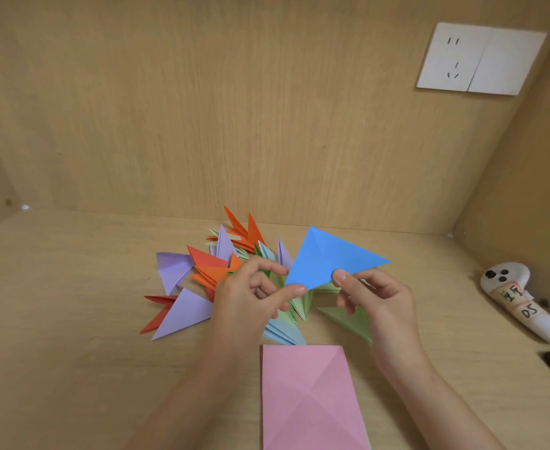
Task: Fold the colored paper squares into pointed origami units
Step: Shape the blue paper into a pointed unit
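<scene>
Blue paper triangle (328, 259), creased, hands pinching

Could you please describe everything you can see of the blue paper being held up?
The blue paper is a plain matte sheet folded into a triangle, with faint creases on its face. It is held off the wooden table, in front of the pile of folded units, one point up and one pointing right. The right hand pinches its lower edge; the left hand holds its lower left corner between thumb and forefinger.
</scene>
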